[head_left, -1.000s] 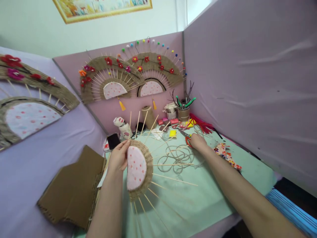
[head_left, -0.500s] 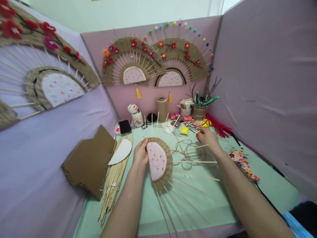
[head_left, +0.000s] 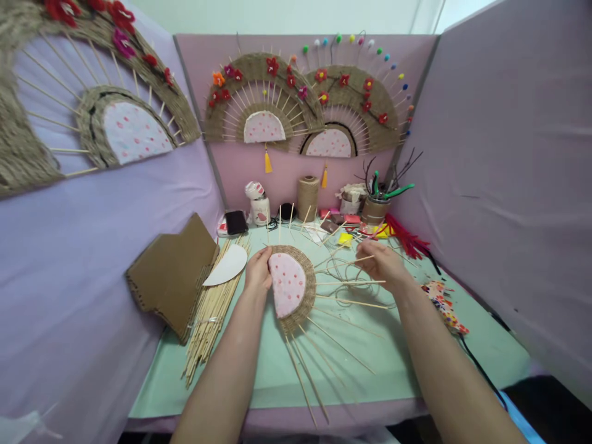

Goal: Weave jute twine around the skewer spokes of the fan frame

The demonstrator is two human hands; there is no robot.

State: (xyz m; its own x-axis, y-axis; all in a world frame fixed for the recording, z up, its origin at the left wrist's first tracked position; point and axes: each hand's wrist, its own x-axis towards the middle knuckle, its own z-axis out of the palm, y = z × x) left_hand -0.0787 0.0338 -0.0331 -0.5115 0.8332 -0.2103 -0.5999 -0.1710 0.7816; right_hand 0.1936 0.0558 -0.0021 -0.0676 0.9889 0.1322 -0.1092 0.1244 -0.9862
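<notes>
- Pale green cloth [head_left: 393,382] covers the table, its near edge running below the forearms.
- Held at mid-table is the fan [head_left: 291,290], a half-round tilted so that its straight side faces left; I cannot tell whether it touches the cloth.
- Its panel [head_left: 287,285] is pinkish white with red dots, edged by a brown woven band [head_left: 309,283], and thin spokes [head_left: 350,283] spread from the curve.
- The left hand [head_left: 259,269] grips the fan at the upper end of the straight side.
- The right hand [head_left: 382,262] is by the spoke tips, fingers bent and close together; I cannot tell whether it holds anything.
- Cord [head_left: 348,290] lies in loose loops under the spokes.
- To the left, a white card [head_left: 229,266] rests on bundled sticks [head_left: 203,336], beside folded cardboard [head_left: 171,271].
- To the right, past the forearm, is patterned fabric [head_left: 444,302].
- Farther back stand a jar [head_left: 260,209], a spool [head_left: 308,196] and a pot [head_left: 375,209] with green-handled pliers [head_left: 400,190], near red stems [head_left: 409,234].
- On the back panel, two flowered fans [head_left: 263,126] overlap.
</notes>
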